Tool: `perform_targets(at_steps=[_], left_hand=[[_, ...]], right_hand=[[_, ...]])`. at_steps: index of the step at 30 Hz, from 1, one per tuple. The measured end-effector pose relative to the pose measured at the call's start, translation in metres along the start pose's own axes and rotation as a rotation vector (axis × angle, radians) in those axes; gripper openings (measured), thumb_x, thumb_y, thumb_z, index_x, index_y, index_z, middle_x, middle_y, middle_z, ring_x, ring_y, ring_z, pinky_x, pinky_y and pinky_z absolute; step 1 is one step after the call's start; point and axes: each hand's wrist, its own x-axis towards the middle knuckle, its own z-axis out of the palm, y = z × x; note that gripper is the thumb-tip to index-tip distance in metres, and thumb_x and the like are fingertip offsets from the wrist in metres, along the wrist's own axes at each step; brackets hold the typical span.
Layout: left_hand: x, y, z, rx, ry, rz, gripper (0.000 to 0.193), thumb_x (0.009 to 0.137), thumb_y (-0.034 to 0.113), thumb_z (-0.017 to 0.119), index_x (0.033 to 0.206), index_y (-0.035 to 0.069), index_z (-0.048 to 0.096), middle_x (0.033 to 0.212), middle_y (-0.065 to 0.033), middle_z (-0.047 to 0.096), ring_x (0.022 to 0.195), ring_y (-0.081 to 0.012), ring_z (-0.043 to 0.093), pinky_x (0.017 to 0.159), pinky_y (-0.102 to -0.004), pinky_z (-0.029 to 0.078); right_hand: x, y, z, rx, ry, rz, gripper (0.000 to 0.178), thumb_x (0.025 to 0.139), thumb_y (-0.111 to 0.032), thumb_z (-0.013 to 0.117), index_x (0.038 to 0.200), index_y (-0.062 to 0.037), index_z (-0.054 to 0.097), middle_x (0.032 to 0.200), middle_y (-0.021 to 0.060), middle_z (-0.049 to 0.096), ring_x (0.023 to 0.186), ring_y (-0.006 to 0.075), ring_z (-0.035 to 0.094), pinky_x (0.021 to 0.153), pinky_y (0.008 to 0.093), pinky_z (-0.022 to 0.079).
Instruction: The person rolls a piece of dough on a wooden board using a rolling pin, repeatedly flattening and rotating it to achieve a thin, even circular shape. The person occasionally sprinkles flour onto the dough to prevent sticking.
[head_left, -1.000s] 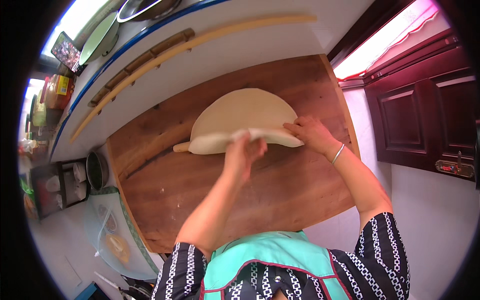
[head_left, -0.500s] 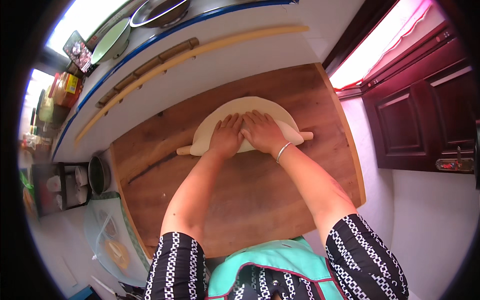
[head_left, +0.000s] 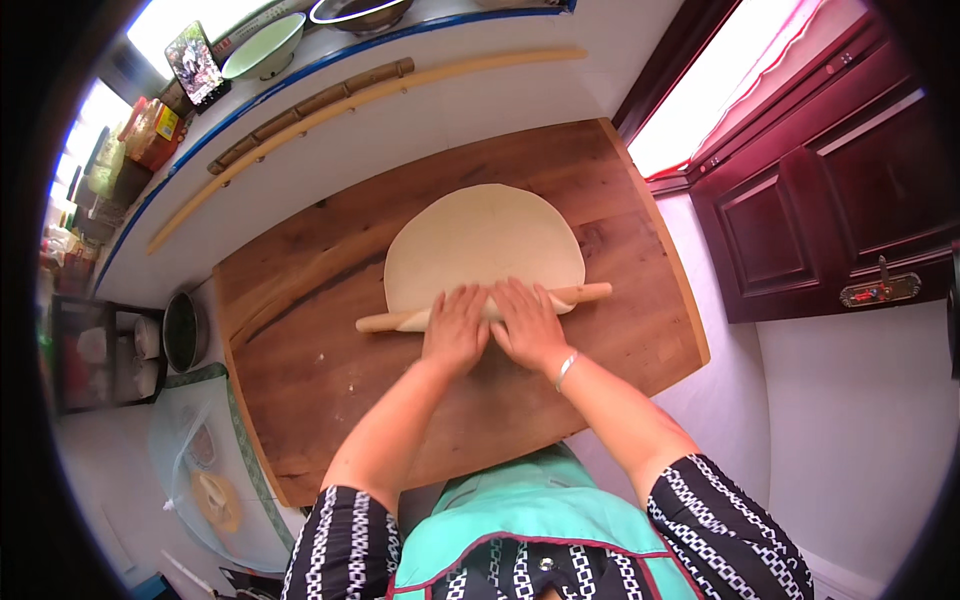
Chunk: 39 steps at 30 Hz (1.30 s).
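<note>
A wide, pale round sheet of dough (head_left: pixel 485 235) lies on the wooden board (head_left: pixel 600 370). Its near edge is wrapped around a rolling pin (head_left: pixel 378 324), whose bare ends stick out on both sides. My left hand (head_left: pixel 457 328) rests on the wrapped pin just left of its middle, fingers stretched forward and not gripping. Beside it, my right hand (head_left: pixel 530 326), with a bracelet at the wrist, lies flat on the same roll. The palms cover the middle of the pin.
Long wooden rods (head_left: pixel 330 118) hang along the wall behind the board. Above them, a ledge holds a green bowl (head_left: pixel 265 48), a propped phone (head_left: pixel 195 65) and jars (head_left: pixel 153 133). A mesh food cover (head_left: pixel 195 460) stands at left; a dark red door (head_left: pixel 830 200) is at right.
Both hands and the rolling pin have come nearer to me. More of the dough now lies unrolled flat beyond the pin, and less is wrapped on it. The view has shifted slightly.
</note>
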Motion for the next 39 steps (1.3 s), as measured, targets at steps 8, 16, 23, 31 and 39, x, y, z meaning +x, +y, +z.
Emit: perform_targets(at_steps=[8,16,23,31,39], left_hand=[[0.021,-0.017,0.013,0.151,0.03,-0.008,0.055,0.089,0.032,0.054,0.138,0.009,0.045,0.145,-0.012,0.042,0.136,-0.0316,0.037,0.109,-0.0549,0.028],[0.065,-0.035,0.0,0.175,0.028,-0.101,0.052,0.092,0.031,0.051,0.138,0.007,0.046,0.146,-0.012,0.042,0.136,-0.0322,0.037,0.111,-0.0544,0.025],[-0.052,0.025,0.015,0.039,-0.019,-0.029,0.053,0.09,0.028,0.052,0.138,0.007,0.046,0.146,-0.0128,0.042,0.135,-0.0331,0.038,0.111,-0.0532,0.026],[0.122,-0.056,-0.024,0.328,0.358,-0.18,0.041,0.092,0.026,0.051,0.129,0.008,0.052,0.136,-0.014,0.052,0.129,-0.0323,0.044,0.108,-0.0517,0.031],[0.075,-0.068,-0.003,0.285,0.29,-0.251,0.041,0.091,0.026,0.051,0.128,0.01,0.055,0.133,-0.0119,0.054,0.125,-0.0333,0.047,0.107,-0.0566,0.029]], right_hand=[[0.024,0.008,0.018,-0.06,0.025,0.022,0.053,0.084,-0.027,0.058,0.133,-0.0082,0.05,0.137,0.0103,0.051,0.132,0.0276,0.044,0.108,0.0502,0.029],[0.078,0.008,0.005,-0.044,0.006,0.054,0.05,0.085,-0.027,0.056,0.131,-0.009,0.053,0.134,0.008,0.054,0.132,0.0259,0.043,0.109,0.0493,0.027],[-0.053,-0.027,0.008,0.029,0.02,0.011,0.05,0.086,-0.031,0.055,0.132,-0.0098,0.054,0.137,0.0069,0.052,0.133,0.0258,0.042,0.11,0.0496,0.026],[0.125,0.022,-0.007,-0.039,-0.156,0.108,0.028,0.082,-0.019,0.056,0.108,-0.009,0.062,0.101,0.0093,0.065,0.109,0.0282,0.057,0.089,0.0503,0.04],[0.106,0.077,-0.011,0.0,0.222,0.058,0.039,0.081,-0.026,0.062,0.115,-0.0075,0.06,0.118,0.0087,0.06,0.117,0.0267,0.053,0.1,0.0439,0.039]])
